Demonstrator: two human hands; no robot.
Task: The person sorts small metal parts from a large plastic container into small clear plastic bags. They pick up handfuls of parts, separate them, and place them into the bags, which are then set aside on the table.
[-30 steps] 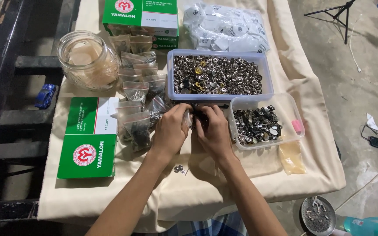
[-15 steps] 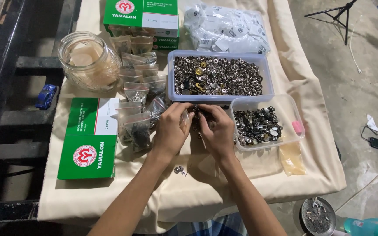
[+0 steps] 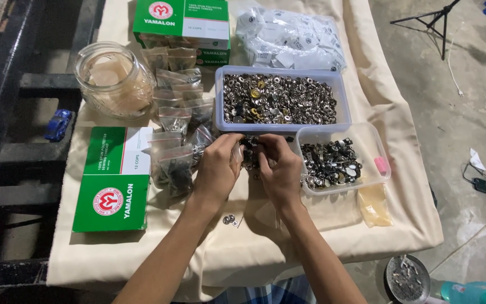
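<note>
The left hand [image 3: 216, 169] and right hand [image 3: 279, 169] meet knuckle to knuckle over the cloth-covered table [image 3: 333, 236], fingertips pinched around a small clear bag of dark fasteners [image 3: 250, 153] held between them; both hands are clenched on it, the bag just short of the near wall of the large tub. Against half a second ago, the hands have barely shifted: they sit in the same spot, the fingers drawn a little tighter together over the bag.

The large clear tub [image 3: 281, 125], just beyond the hands toward the table's far edge, is filled with silvery metal snaps, a few brass ones among them. The smaller clear tub [image 3: 378, 147], touching the right hand's side, holds darker mixed metal pieces and a pink object at its right wall. A glass jar [image 3: 113, 79] near the far left corner holds pale paper-like pieces. A pile of small filled zip bags [image 3: 176, 129] lies left of the hands, between two green boxes [image 3: 113, 180]. Two loose snaps [image 3: 230, 220] lie on the cloth near the forearms.
</note>
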